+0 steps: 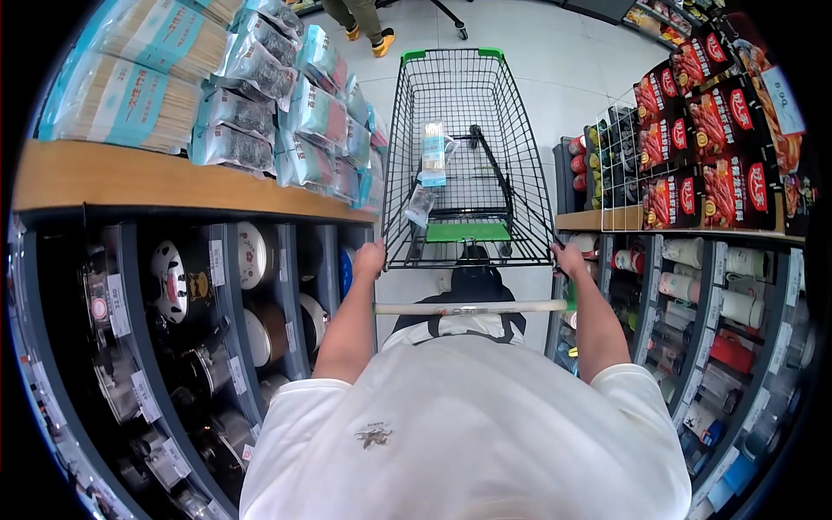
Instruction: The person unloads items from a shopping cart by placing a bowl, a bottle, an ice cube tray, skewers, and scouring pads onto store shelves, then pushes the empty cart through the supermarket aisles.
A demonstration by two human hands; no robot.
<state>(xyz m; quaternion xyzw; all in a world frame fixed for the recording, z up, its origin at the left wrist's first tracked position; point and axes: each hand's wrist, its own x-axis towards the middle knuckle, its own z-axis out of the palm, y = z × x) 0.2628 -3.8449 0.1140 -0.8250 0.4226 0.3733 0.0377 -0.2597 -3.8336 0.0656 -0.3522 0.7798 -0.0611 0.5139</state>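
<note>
A black wire shopping cart with green corners stands straight ahead. My left hand is closed on its near left rim, and my right hand is closed on the near right rim. The pale handlebar runs across in front of my body, below both hands. Inside the cart lie a pack of sticks with a blue label and a small clear packet. A green panel is at the cart's near end.
Wooden-topped shelving on the left holds stick packs and bagged goods, with pans below. Red-and-black packages and a white wire rack are on the right, above cups. Another person's legs show beyond the cart.
</note>
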